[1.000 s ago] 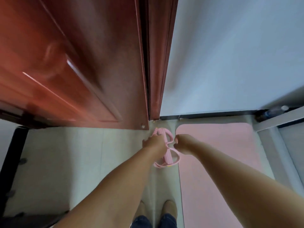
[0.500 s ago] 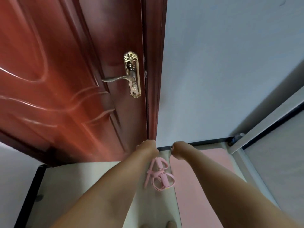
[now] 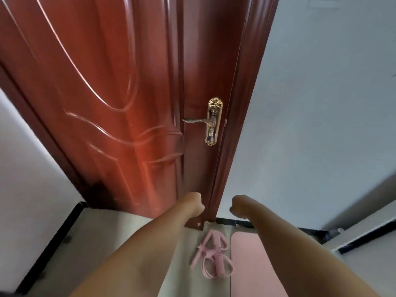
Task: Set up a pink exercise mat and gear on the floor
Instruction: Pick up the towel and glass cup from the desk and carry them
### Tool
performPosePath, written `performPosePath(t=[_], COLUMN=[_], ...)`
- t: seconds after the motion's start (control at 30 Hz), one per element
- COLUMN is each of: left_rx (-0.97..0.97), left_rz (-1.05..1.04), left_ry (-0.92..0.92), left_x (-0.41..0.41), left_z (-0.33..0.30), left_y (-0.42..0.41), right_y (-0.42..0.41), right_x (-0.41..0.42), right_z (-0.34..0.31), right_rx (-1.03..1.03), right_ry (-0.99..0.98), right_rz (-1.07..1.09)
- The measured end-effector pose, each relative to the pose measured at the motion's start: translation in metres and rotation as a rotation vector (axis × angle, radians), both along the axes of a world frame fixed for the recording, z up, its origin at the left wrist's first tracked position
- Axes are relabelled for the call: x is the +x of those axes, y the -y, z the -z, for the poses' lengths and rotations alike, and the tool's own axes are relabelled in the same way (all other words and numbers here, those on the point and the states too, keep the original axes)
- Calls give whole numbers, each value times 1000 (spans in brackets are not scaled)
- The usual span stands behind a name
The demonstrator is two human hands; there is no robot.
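Fingers on both the left hand (image 3: 194,203) and the right hand (image 3: 239,205) curl inward, and neither holds anything. Below them, a pink resistance band (image 3: 211,257) lies loose on the pale floor (image 3: 120,236), just beside the pink mat (image 3: 246,258). Beyond stand a red wooden door (image 3: 120,103) with a brass handle (image 3: 211,122) and a white wall (image 3: 321,125).

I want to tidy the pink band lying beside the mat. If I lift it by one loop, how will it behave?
The pink resistance band would probably hang floppy: its loops and straps lie flat and curled on the floor. It looks light, being thin straps with slim grips. It seems unlikely to roll, though the loose loops could tangle or snag when lifted.
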State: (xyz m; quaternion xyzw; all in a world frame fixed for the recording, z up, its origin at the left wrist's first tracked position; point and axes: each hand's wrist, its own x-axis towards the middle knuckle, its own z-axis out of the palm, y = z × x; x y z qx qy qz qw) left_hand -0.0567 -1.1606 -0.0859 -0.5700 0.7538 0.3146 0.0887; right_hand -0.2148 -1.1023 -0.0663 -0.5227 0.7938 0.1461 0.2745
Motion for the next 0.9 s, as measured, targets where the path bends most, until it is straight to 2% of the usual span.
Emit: performPosePath(t=[0.17,0.23,0.37,0.63,0.8,0.9], left_rx=[-7,7,16,71,51,55], left_rz=[-201,-293,-470,-792,-1016,-1060], left_ry=[35,63,92,134,122,141], left_x=[66,92,134,248,344,389], left_z=[2,6,21,22,19,18], left_y=[-29,-55,-111,-254,-357,-425], right_y=[16,9,-12,-97,-171,-223], right_x=[55,86,141,288,382,432], right_z=[3,5,18,31,19,21], right_rx=[-11,-15,-31,8,4,12], right_ry=[43,42,44,88,116,68], right_rz=[-254,-430,-598,-1063,-1195,-1250])
